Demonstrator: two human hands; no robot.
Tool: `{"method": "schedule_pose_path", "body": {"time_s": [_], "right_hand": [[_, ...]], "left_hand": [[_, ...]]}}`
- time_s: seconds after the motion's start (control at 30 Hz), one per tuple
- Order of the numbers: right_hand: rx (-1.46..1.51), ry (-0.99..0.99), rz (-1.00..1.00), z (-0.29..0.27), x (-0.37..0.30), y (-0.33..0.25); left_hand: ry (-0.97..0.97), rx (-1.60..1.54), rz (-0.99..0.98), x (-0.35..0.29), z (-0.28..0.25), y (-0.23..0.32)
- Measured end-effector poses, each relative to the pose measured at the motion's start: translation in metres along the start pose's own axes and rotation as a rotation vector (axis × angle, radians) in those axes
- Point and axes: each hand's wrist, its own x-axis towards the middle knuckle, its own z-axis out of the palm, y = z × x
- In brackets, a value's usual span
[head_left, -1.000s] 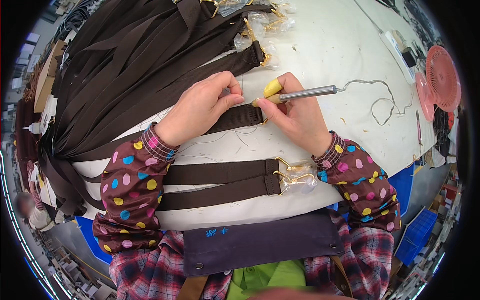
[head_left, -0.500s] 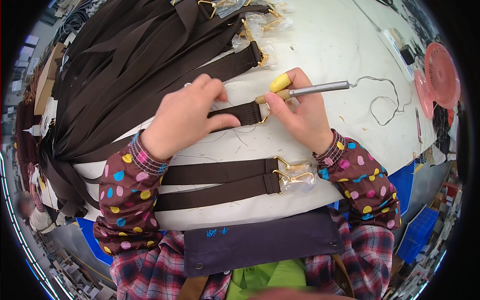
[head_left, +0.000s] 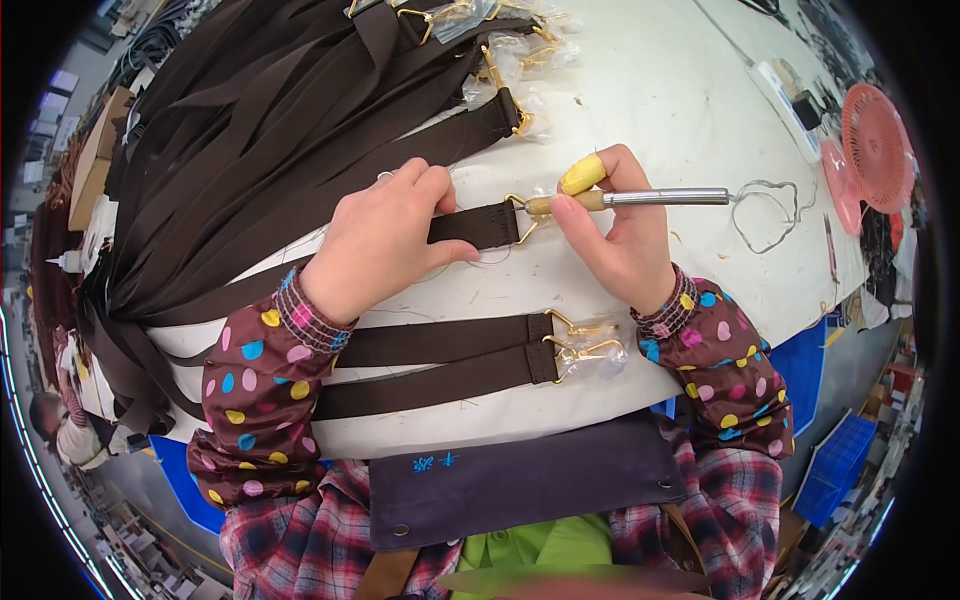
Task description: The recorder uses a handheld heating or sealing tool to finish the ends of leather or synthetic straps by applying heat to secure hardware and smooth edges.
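A dark brown webbing strap point(head_left: 485, 226) lies across the table, its stitched end looped around a gold metal ring point(head_left: 524, 219). My left hand point(head_left: 390, 225) is closed on this strap, thumb along its lower edge and fingers bent at the upper edge. Between the thumb and fingers of my right hand point(head_left: 625, 225) is a corded pen-shaped tool point(head_left: 665, 197) with a wooden front and a silver shaft. Its thin tip points left, at the strap's end by the ring. A yellow cover point(head_left: 582, 174) wraps one right fingertip. Loose threads lie under the strap.
Two finished-looking straps point(head_left: 450, 362) with gold clasps in clear plastic lie nearer me. A large heap of brown straps point(head_left: 270, 130) covers the far left. At right are a pink fan point(head_left: 878, 150), a white power strip point(head_left: 785, 105) and the tool's grey cord point(head_left: 765, 215).
The pen-shaped tool has moved right, from the strap's upper corner to the ring side. My left hand has shifted slightly right and down along the strap.
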Motion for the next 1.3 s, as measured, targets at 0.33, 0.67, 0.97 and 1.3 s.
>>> {"method": "schedule_pose_path", "body": {"time_s": [0.33,0.67,0.97,1.3], "right_hand": [[-0.075,0.091,-0.184,0.004,-0.001,0.008],[0.04,-0.022,0.005,0.016,-0.004,0.011],[-0.015,-0.038,0.015,0.018,-0.003,0.014],[-0.134,-0.044,-0.019,0.019,-0.004,0.013]], "left_hand": [[-0.075,-0.049,0.018,-0.004,0.002,0.014],[-0.108,-0.374,0.087,0.005,0.011,-0.002],[-0.313,-0.675,-0.129,0.011,-0.003,-0.004],[-0.309,-0.764,-0.138,0.009,0.0,-0.007]]}}
